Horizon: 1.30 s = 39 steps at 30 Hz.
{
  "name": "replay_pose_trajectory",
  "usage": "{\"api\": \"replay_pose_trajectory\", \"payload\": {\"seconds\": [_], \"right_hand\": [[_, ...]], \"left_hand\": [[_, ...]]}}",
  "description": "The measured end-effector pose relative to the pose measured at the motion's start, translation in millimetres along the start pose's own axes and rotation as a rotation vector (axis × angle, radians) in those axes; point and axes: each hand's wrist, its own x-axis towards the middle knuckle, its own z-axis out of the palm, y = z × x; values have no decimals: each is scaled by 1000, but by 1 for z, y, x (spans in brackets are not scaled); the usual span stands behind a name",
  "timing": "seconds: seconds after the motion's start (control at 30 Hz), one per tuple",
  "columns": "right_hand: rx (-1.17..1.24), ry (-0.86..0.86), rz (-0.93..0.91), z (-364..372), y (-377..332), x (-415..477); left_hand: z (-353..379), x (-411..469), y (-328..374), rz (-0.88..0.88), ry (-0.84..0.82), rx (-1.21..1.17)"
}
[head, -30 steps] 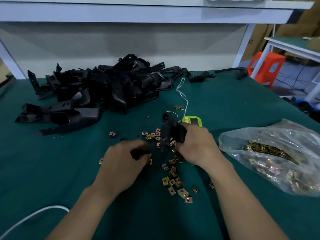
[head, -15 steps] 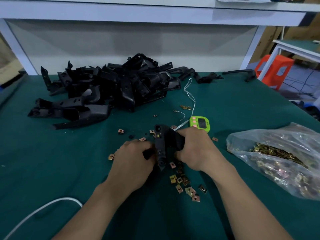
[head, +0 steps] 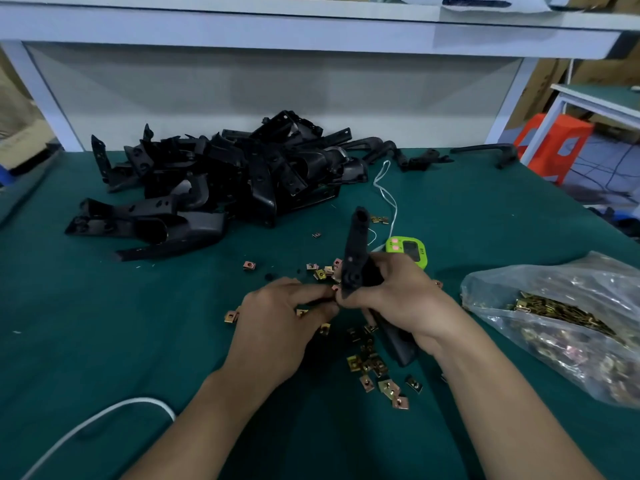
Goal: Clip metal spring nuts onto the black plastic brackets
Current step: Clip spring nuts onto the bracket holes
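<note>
One long black bracket (head: 356,251) stands almost straight up in the right hand (head: 405,299), many more black brackets (head: 221,181) lie heaped behind it, and small gold spring nuts (head: 377,368) lie scattered flat below it.

A lime-green timer (head: 408,249) lies on the green tabletop (head: 485,209). A thin white string (head: 386,192) loops just behind the timer. A white cable (head: 104,415) curves well to its left, nearer the camera. An orange stool (head: 550,143) stands far behind it, to the right.

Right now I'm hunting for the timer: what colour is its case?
Bright green, with pink buttons; the timer shows best in the head view.
</note>
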Motion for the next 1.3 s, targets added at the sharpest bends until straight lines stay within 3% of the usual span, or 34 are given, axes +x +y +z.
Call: {"api": "replay_pose_trajectory", "payload": {"seconds": [0.07,0.13,0.37,0.97,1.3], "right_hand": [[-162,144,-45,-8,3,3],[-517,302,-85,-12,6,5],[-1021,389,-149,0,11,2],[-1018,275,-119,3,17,3],[-1021,241,-96,6,16,2]], "left_hand": [[-3,3,1,-123,-16,-130],[-6,7,2,-222,-18,-287],[-11,11,2,-348,-122,-630],[-16,11,2,-452,-127,-928],[-16,11,4,-497,-84,-936]]}}
